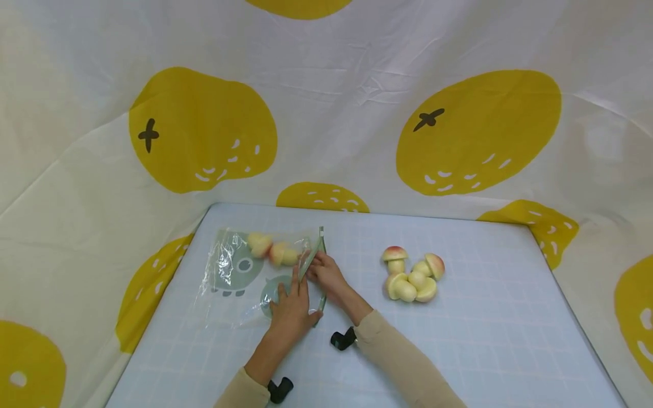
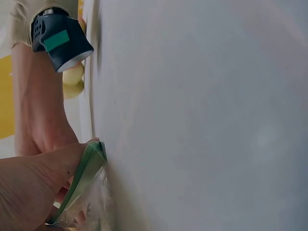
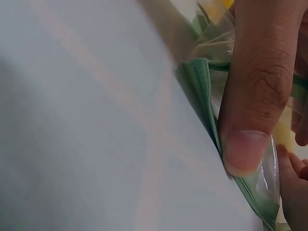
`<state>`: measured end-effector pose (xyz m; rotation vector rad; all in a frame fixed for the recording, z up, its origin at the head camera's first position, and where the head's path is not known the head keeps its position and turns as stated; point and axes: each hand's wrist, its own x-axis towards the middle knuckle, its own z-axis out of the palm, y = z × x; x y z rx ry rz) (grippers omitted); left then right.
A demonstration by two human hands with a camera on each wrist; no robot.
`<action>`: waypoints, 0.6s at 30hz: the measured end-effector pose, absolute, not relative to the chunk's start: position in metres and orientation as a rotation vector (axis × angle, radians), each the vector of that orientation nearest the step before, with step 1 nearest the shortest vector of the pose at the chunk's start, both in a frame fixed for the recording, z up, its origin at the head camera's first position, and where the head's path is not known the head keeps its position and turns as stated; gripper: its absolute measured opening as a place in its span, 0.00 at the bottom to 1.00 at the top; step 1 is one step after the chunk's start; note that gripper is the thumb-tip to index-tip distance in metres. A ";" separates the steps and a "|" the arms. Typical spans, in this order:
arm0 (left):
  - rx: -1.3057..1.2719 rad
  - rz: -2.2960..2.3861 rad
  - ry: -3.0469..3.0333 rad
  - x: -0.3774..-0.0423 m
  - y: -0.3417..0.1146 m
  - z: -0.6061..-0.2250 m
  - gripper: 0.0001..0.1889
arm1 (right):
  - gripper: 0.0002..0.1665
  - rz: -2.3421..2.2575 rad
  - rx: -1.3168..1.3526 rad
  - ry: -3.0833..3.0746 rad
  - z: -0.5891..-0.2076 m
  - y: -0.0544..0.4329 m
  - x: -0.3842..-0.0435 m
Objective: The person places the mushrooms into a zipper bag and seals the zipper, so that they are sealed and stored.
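A clear zip bag with green creature prints and a green zip edge lies at the left of the table. Two toy mushrooms show through its plastic. My left hand rests on the bag near its mouth, fingers straight and spread, thumb by the green edge. At the mouth, my right hand pinches the raised green edge. Its thumb presses on the strip in the right wrist view; the fingertips are partly hidden behind the plastic.
Several more toy mushrooms with reddish caps sit in a cluster right of the hands. Black wrist cameras are worn on both wrists. A cloth with yellow fruit prints hangs behind the pale checked table.
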<state>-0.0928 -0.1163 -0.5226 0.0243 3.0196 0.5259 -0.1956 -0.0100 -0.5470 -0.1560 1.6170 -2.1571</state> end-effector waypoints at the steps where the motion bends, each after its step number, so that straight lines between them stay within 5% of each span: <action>1: 0.027 0.522 3.023 -0.092 -0.116 -0.523 0.55 | 0.29 -2.151 -0.158 1.612 -0.547 -0.012 -0.196; 18: 0.041 0.555 3.031 -0.091 -0.117 -0.523 0.53 | 0.21 -2.141 -0.105 1.442 -0.547 -0.028 -0.204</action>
